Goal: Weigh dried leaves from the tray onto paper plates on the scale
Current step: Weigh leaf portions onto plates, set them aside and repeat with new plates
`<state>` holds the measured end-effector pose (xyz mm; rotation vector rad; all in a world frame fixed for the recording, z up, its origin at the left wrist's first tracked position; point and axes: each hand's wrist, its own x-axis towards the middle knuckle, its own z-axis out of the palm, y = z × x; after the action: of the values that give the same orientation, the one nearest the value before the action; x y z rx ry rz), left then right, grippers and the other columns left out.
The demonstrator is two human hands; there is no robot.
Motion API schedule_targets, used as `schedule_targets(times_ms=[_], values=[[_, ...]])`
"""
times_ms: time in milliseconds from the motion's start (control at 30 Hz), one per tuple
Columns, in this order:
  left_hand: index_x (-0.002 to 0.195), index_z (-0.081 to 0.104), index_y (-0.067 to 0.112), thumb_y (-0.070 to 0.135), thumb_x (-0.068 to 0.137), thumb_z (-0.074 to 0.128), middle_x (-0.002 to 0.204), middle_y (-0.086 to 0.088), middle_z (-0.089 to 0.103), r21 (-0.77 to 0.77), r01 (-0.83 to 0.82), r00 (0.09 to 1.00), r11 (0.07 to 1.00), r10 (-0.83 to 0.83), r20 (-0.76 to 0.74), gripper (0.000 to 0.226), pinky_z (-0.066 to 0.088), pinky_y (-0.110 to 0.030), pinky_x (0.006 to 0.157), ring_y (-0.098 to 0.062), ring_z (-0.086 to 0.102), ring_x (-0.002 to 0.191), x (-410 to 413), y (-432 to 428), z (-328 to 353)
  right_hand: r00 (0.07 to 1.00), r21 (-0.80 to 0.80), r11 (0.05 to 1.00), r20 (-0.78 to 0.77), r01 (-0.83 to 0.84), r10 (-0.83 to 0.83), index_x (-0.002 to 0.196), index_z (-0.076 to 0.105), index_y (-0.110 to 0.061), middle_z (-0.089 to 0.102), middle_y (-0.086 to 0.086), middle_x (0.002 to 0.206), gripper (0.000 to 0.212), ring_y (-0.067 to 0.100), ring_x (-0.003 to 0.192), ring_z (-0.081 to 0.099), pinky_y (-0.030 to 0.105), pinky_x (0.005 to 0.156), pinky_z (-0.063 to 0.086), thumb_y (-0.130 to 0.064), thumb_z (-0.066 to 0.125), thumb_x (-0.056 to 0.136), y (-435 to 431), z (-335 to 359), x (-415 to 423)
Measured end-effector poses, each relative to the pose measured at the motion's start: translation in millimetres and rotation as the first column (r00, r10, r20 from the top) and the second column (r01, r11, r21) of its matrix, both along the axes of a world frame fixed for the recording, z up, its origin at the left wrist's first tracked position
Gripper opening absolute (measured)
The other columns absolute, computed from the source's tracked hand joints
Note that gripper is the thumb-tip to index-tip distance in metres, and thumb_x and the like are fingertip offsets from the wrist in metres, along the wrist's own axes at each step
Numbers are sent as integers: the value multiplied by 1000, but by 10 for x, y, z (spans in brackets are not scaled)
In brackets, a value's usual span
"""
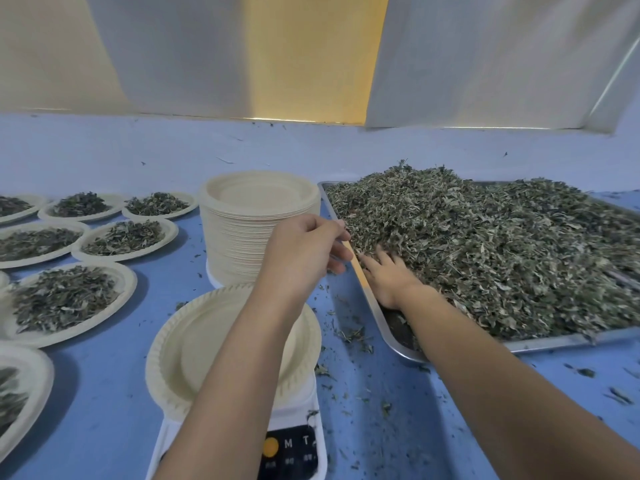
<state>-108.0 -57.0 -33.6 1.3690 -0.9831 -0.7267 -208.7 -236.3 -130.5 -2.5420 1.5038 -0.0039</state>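
Placement follows the flow of the work: the metal tray (554,342) with its heap of dried leaves (485,244) sits on the person's right, the scale (291,445) directly in front, and at least 7 filled plates (69,299) are parked to the left, out of the reach path. 1 empty paper plate (194,341) rests on the scale, overhanging its platform on the left side, with no leaves on it; weighing of this portion is judged not yet begun. The stack of spare plates (256,209) stands just behind the scale and beside the tray's left rim, so that a fresh plate is within easy reach. The right hand (388,275) lies palm down in the near left corner of the tray, fingers fairly straight and slightly spread, their tips buried in the heap; this reads as the start of a scoop, with no handful gathered so far. The left hand (304,247) hangs above the gap between stack and tray, fingers loosely curled and holding nothing visible; whether its fingertips touch the rim cannot be told. Loose leaf fragments (349,334) lie on the blue table (104,393) between tray and scale, suggesting spillage along that transfer path.
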Motion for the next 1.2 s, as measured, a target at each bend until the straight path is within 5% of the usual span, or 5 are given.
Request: schedule_targets(times_ms=[333,633,967,1100,1200], values=[[67,62,14,19,93,53,46,6,60,-3,18,999,1000,-18,39,28,35,-9,40,-7,51,39,-59,-14,-7,998,-500,864,60,48,-20,139,42,-18,37,11,142,42,31,129,33,44,100,34,-27,40,97,127,117,2],[68,63,16,22,93,54,49,6,61,10,4,999,1000,-4,40,27,36,-10,40,-6,52,41,-28,-13,-23,991,-96,990,91,105,-96,127,44,-1,42,22,133,37,39,122,39,44,96,36,-24,33,100,117,74,33],[70,63,14,20,92,54,48,6,60,9,-7,1000,1000,7,10,25,36,-10,40,-6,51,41,-16,10,-5,975,-484,862,215,150,-49,126,52,-12,44,8,134,34,28,121,39,37,80,40,-23,38,97,174,138,28],[70,62,13,19,92,54,48,6,60,-1,-11,1000,1000,11,-21,25,36,-9,39,-7,51,40,2,26,1,979,-259,952,160,166,-127,132,45,-8,43,15,137,41,32,130,33,41,101,33,-30,31,102,100,70,-7],[70,62,11,17,92,55,47,5,59,-5,-7,999,1000,7,-43,24,35,-9,39,-7,49,38,10,32,4,936,-168,978,347,123,-57,129,49,-7,51,16,125,37,35,116,48,36,84,37,-23,28,103,66,63,-7]])
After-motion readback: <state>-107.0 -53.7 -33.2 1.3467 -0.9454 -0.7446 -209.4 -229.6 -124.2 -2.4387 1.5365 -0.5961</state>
